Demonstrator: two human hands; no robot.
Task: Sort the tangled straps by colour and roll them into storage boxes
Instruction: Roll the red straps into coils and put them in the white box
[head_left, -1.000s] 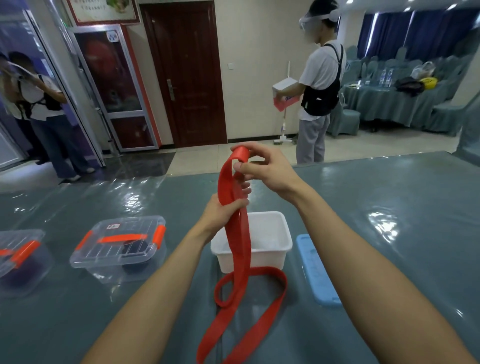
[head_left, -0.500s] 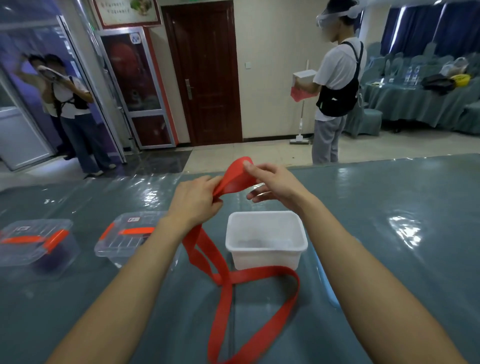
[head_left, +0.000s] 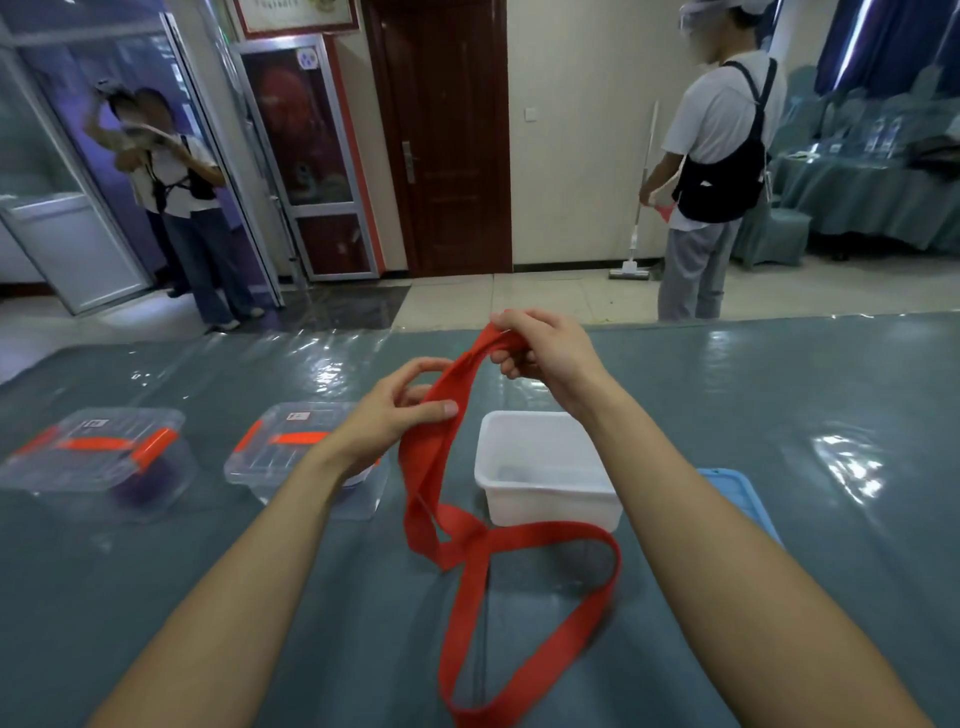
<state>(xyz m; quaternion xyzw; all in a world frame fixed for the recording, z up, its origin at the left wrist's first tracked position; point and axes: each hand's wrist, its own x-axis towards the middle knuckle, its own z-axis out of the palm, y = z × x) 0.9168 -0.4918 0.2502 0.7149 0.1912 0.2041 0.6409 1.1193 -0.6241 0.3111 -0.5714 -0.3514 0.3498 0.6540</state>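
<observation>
Hanging from two raised hands, the long flat red fabric strap (head_left: 429, 470) dropped to the teal, plastic-covered table (head_left: 789, 400), crossed over itself and lay in a wide loop just in front of the open white plastic storage box (head_left: 550, 486). The right hand (head_left: 545, 349), up above the box's far rim, pinched the strap's upper end in curled fingers. The left hand (head_left: 390, 418), lower and to the left, gripped the strap between thumb and fingers. A flat light-blue plastic lid (head_left: 740, 491) lay right of the white box, partly hidden by the right forearm. Left of the strap stood a clear lidded box with orange latches (head_left: 275, 452), partly behind the left wrist, and a second clear orange-latched box (head_left: 96, 457) further left with something dark purple inside. Beyond the table a person in a white T-shirt with a black bag (head_left: 719, 156) stood near a brown wooden door (head_left: 447, 135), and another person (head_left: 176, 197) stood by a glass door
</observation>
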